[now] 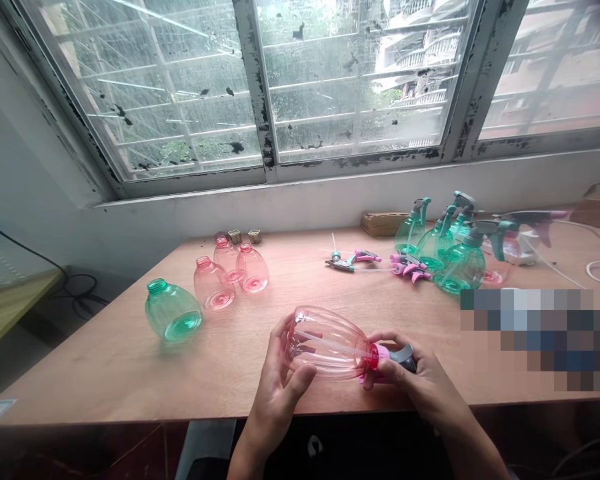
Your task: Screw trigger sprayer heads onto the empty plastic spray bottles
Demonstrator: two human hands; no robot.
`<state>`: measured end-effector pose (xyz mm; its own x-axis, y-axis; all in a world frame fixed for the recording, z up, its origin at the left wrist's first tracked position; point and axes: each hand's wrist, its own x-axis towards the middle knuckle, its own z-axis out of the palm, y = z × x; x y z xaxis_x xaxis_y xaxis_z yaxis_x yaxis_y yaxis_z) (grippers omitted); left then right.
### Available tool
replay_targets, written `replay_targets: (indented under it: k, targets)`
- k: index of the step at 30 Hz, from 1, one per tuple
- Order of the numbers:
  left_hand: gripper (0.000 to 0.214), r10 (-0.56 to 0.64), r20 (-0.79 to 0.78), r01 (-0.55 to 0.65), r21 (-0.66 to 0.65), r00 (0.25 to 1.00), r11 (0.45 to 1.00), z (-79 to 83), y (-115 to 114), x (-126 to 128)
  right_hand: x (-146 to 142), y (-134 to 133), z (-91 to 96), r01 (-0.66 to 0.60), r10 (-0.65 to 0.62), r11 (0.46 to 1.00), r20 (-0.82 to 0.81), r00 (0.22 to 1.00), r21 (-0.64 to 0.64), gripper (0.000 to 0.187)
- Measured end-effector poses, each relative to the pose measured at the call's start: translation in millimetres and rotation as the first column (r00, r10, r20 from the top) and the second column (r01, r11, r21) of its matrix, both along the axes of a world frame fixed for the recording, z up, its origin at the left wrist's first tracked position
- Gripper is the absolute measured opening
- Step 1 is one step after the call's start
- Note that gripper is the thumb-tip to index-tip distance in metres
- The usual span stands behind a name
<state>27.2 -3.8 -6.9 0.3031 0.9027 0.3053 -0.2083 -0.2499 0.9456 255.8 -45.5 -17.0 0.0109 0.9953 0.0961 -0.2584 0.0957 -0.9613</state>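
A clear pink spray bottle (pixel 330 347) lies sideways above the near edge of the wooden table (pixel 130 360), its dip tube showing inside. My left hand (pixel 280 387) is wrapped around the bottle's base end. My right hand (pixel 415 380) grips the pink collar and grey trigger head (pixel 403 357) at the bottle's neck.
An open green bottle (pixel 173 312) and three open pink bottles (pixel 230 270) stand at the left. Loose trigger heads (pixel 380 261) lie mid-table. Several assembled green spray bottles (pixel 445 247) stand at the right, by a cardboard box (pixel 383 222). A window runs behind.
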Motion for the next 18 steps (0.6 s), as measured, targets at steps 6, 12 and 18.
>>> replay_targets:
  k: [6,12,18]
  targets:
    - [0.072,-0.003,-0.009,0.003,0.010,1.000,1.000,0.4,0,2,1,1,-2.5,-0.013,0.013,1.000,0.003,1.000,0.025,0.038]
    - [0.069,-0.039,-0.008,0.039,0.017,0.999,0.999,-0.7,0,1,2,1,-4.6,-0.015,0.014,0.999,0.032,0.999,0.033,0.038]
    - [0.074,-0.067,-0.033,0.068,0.055,0.997,0.996,-2.6,1,-2,5,2,-11.1,-0.001,0.002,0.999,-0.017,1.000,0.054,0.039]
